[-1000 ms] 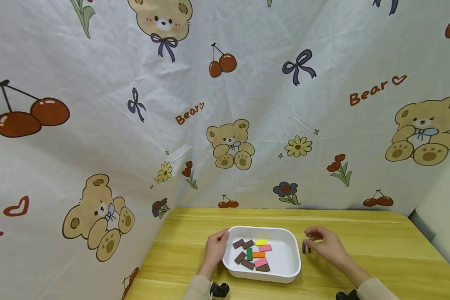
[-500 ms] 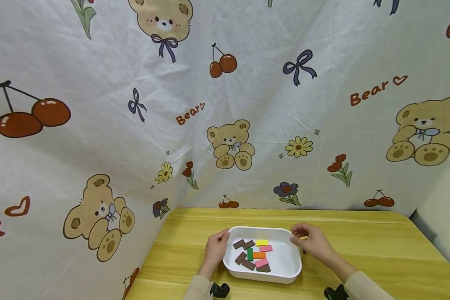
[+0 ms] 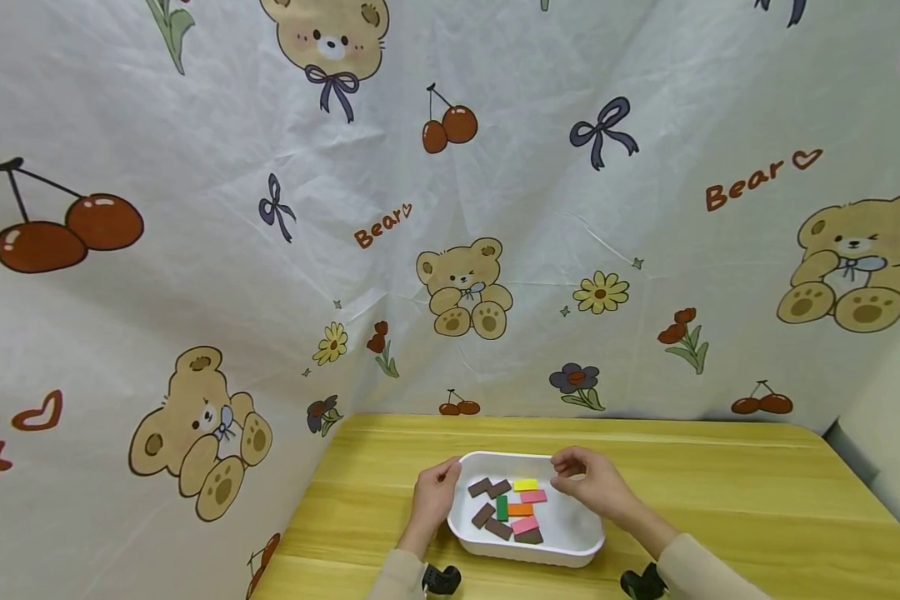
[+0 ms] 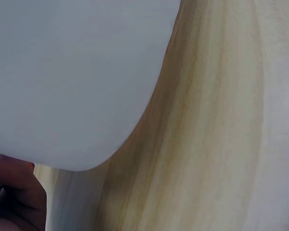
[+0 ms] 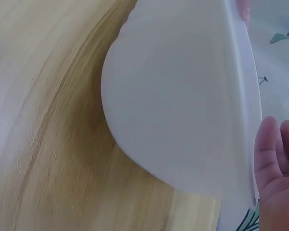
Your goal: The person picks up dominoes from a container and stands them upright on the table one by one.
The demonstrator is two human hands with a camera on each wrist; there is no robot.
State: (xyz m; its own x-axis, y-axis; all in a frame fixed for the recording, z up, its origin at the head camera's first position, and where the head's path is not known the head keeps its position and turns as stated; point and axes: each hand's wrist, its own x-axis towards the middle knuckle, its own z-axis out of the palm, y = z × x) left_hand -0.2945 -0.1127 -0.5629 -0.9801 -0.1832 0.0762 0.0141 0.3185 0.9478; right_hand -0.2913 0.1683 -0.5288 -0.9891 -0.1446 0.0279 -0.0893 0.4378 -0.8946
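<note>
The left hand (image 3: 432, 498) gripped the white tray (image 3: 570, 527); above it, the right hand (image 3: 598, 483), fingers narrowly curled, any load hidden, seemingly needed lowering for placement.

Two hands (image 3: 432, 502), one tray (image 3: 572, 527) and ten blocks (image 3: 521, 510) show.

The bare left hand (image 3: 432, 500) of the person pinches between thumb and bent fingers. The bare right hand (image 3: 591, 483) has its fingers curved. The 2 arms (image 3: 648, 529), in beige cloth sleeves (image 3: 703, 571), reach forward, leaning toward each other.
</note>
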